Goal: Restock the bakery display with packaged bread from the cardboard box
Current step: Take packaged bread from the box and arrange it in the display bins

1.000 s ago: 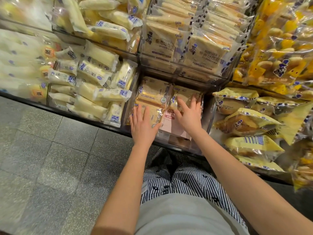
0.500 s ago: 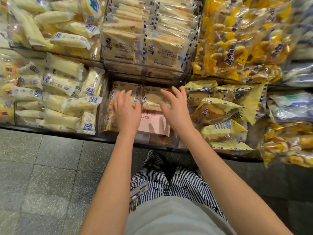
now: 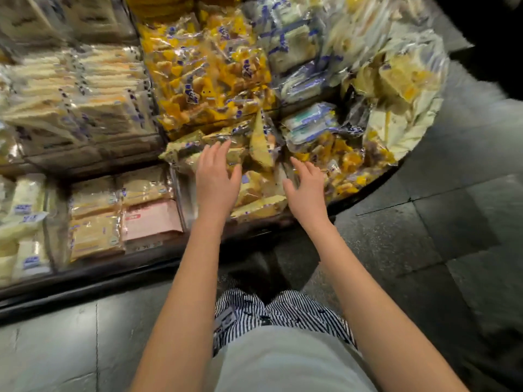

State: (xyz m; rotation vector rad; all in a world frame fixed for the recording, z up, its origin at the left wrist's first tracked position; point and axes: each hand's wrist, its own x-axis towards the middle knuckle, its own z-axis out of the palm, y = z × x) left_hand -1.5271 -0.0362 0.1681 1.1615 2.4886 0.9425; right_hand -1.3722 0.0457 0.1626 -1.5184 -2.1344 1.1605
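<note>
The yellow-wrapped bread packs [image 3: 254, 190] lie heaped and tilted in the lower bin, and one stands on edge at 12 o'clock of the gap between the hands. A push from either side could likely tip the loose ones over the front lip of the display shelf [image 3: 141, 267] onto the floor [image 3: 424, 250], and slick film would let a pack slide out of a flat-handed press.

Both grips are wide open and hold nothing. The left hand [image 3: 216, 179] has straight, spread fingers reaching over the heap toward 12 o'clock. The right hand [image 3: 307, 188] has relaxed fingers pointing toward 11 o'clock at the heap's right edge. Motion blur hides whether either one touches the film.

At 9 o'clock of the left hand, in the next compartment, flat sliced-bread packs [image 3: 93, 222] lie beside a pink-labelled pack [image 3: 151, 219]. More yellow bags [image 3: 206, 80] fill the tier at 12 o'clock. The cardboard box is not in view.
</note>
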